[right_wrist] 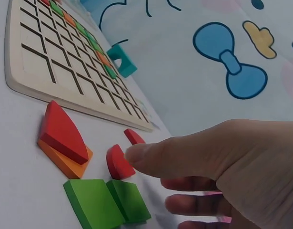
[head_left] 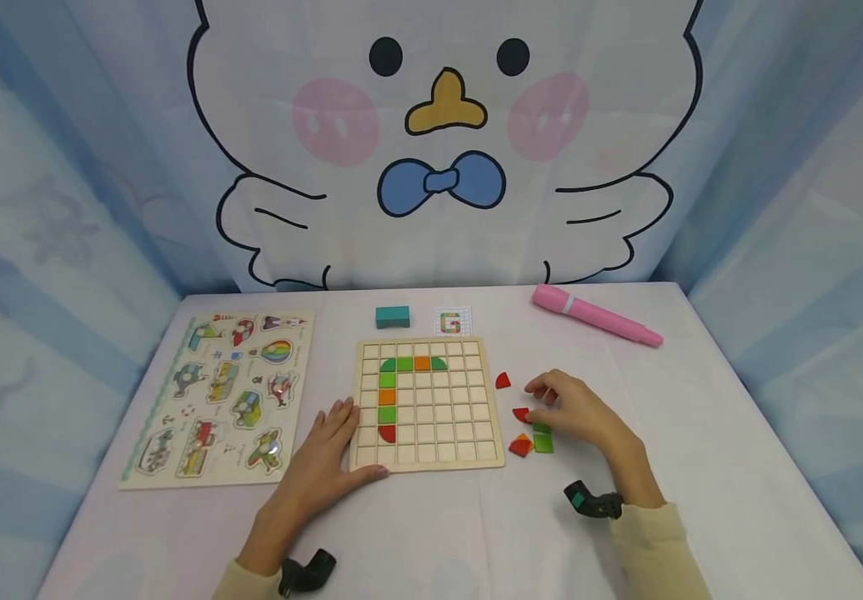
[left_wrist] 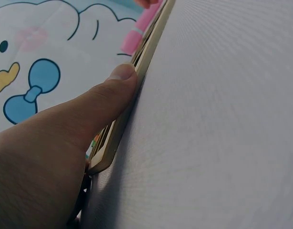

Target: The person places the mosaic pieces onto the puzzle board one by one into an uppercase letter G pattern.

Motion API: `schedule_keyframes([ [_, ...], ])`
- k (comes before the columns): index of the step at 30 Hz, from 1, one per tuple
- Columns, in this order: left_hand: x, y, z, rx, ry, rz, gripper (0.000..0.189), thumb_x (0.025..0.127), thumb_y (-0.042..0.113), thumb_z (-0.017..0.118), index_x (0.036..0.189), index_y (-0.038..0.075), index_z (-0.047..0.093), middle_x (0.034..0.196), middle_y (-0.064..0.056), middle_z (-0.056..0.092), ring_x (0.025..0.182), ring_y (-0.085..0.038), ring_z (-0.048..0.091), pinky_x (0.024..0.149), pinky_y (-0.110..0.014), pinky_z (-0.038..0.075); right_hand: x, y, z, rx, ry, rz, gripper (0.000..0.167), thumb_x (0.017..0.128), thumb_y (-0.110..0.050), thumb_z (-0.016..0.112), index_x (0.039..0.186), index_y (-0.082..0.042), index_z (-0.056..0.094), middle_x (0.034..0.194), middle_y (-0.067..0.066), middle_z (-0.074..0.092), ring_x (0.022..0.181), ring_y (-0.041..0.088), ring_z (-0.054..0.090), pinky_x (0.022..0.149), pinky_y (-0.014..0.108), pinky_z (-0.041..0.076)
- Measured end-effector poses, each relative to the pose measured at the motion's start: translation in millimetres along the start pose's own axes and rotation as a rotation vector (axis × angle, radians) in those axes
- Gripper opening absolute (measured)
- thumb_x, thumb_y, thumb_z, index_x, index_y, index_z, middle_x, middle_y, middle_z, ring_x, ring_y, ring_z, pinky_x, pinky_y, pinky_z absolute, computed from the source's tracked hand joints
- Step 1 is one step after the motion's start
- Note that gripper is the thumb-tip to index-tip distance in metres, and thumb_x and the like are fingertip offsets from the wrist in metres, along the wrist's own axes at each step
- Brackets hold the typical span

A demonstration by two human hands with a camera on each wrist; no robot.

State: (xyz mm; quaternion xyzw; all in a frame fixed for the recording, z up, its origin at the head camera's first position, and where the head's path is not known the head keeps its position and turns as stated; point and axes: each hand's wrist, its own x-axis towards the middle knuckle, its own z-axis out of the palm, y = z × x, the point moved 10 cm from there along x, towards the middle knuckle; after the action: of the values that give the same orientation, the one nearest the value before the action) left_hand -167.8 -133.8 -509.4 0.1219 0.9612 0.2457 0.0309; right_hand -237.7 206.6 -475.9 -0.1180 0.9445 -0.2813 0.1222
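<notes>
My left hand (head_left: 318, 468) rests at the near left corner of a wooden grid board (head_left: 446, 417), its thumb along the front edge and its fingers by the left side. Green, orange and red pieces form a line across the board's top and down its left part. To the right, my right hand (head_left: 579, 410) hovers over loose pieces, fingers loosely bent. Its thumb tip overlaps a red quarter-round piece (right_wrist: 118, 162) in the right wrist view. Close by lie two green squares (right_wrist: 95, 202), another red quarter-round (head_left: 503, 381), and a red piece (right_wrist: 63, 131) stacked on an orange one (right_wrist: 60, 160).
A picture puzzle board (head_left: 213, 400) lies at the left. Behind the grid board are a teal block (head_left: 393, 317) and a small pattern card (head_left: 453, 322) showing a coloured G. A pink marker-shaped object (head_left: 599, 317) lies at the back right. Printed curtains (head_left: 439, 250) enclose the table.
</notes>
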Motion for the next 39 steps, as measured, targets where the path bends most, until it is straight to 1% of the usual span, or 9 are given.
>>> schedule_keyframes([
  [3, -0.4, -0.2, 0.7, 0.000, 0.000, 0.003, 0.108, 0.078, 0.068, 0.071, 0.153, 0.000, 0.036, 0.163, -0.016, 0.031, 0.154, -0.033, 0.025, 0.129, -0.051, 0.019, -1.6, 7, 3, 0.007, -0.044, 0.023, 0.040, 0.083, -0.023, 0.082, 0.117, -0.008, 0.068, 0.102, 0.003, 0.063, 0.092, 0.019, 0.053, 0.079, 0.030, 0.051],
  [6, -0.6, -0.5, 0.9, 0.002, 0.002, 0.002, 0.108, 0.078, 0.069, 0.071, 0.153, 0.000, 0.037, 0.163, -0.015, 0.031, 0.154, -0.033, 0.025, 0.129, -0.051, 0.019, -1.6, 12, 7, 0.023, -0.082, 0.027, 0.037, 0.081, -0.022, 0.084, 0.113, -0.009, 0.070, 0.098, 0.002, 0.063, 0.090, 0.018, 0.053, 0.077, 0.030, 0.051],
  [11, -0.6, -1.0, 1.3, 0.002, 0.001, -0.005, 0.108, 0.078, 0.069, 0.071, 0.153, 0.000, 0.036, 0.163, -0.015, 0.031, 0.154, -0.033, 0.024, 0.129, -0.051, 0.019, -1.2, 14, 8, 0.026, -0.104, 0.021, 0.031, 0.083, -0.019, 0.083, 0.109, -0.007, 0.070, 0.097, 0.003, 0.066, 0.089, 0.017, 0.057, 0.082, 0.033, 0.056],
  [15, -0.4, -0.7, 1.4, 0.004, 0.001, -0.004, 0.108, 0.078, 0.069, 0.071, 0.153, 0.000, 0.037, 0.163, -0.016, 0.031, 0.154, -0.033, 0.025, 0.129, -0.052, 0.019, -1.5, 17, 5, 0.010, -0.089, 0.051, 0.029, 0.084, -0.018, 0.081, 0.108, -0.006, 0.070, 0.095, 0.003, 0.067, 0.087, 0.016, 0.059, 0.085, 0.034, 0.058],
  [21, -0.1, -1.5, 1.9, 0.002, 0.001, -0.003, 0.108, 0.078, 0.069, 0.071, 0.153, 0.000, 0.036, 0.163, -0.015, 0.031, 0.154, -0.033, 0.024, 0.129, -0.051, 0.019, -0.2, 20, 2, -0.009, -0.056, 0.061, 0.024, 0.084, -0.016, 0.081, 0.103, -0.006, 0.071, 0.089, 0.003, 0.066, 0.082, 0.016, 0.057, 0.079, 0.031, 0.055],
  [26, 0.3, -1.4, 2.1, 0.008, 0.003, 0.005, 0.108, 0.078, 0.069, 0.071, 0.154, 0.000, 0.036, 0.163, -0.015, 0.031, 0.154, -0.033, 0.025, 0.129, -0.051, 0.019, -0.3, 21, 1, -0.003, -0.036, 0.063, 0.020, 0.085, -0.016, 0.080, 0.098, -0.008, 0.066, 0.084, 0.003, 0.062, 0.080, 0.017, 0.054, 0.075, 0.028, 0.051],
  [29, 0.1, -1.1, 1.7, 0.005, 0.003, 0.007, 0.108, 0.078, 0.069, 0.071, 0.153, 0.000, 0.037, 0.163, -0.016, 0.031, 0.154, -0.033, 0.025, 0.129, -0.051, 0.019, -0.5, 20, 0, -0.004, -0.024, 0.060, 0.022, 0.087, -0.019, 0.078, 0.099, -0.009, 0.063, 0.084, 0.003, 0.059, 0.081, 0.017, 0.053, 0.073, 0.027, 0.049],
  [33, -0.3, -0.6, 0.7, 0.005, 0.006, 0.005, 0.107, 0.078, 0.068, 0.072, 0.153, 0.000, 0.037, 0.163, -0.016, 0.031, 0.154, -0.033, 0.025, 0.129, -0.051, 0.020, 1.2, 14, -2, 0.024, -0.003, 0.051, 0.025, 0.089, -0.024, 0.077, 0.102, -0.009, 0.061, 0.084, 0.003, 0.057, 0.081, 0.016, 0.053, 0.070, 0.025, 0.048],
  [39, -0.2, 0.5, 0.1, 0.001, 0.007, 0.002, 0.107, 0.078, 0.068, 0.072, 0.153, 0.000, 0.037, 0.163, -0.016, 0.031, 0.154, -0.033, 0.025, 0.129, -0.051, 0.019, 7.6, -5, -2, 0.065, 0.018, 0.002, 0.024, 0.091, -0.025, 0.074, 0.104, -0.009, 0.061, 0.079, 0.002, 0.056, 0.075, 0.015, 0.052, 0.063, 0.021, 0.045],
])
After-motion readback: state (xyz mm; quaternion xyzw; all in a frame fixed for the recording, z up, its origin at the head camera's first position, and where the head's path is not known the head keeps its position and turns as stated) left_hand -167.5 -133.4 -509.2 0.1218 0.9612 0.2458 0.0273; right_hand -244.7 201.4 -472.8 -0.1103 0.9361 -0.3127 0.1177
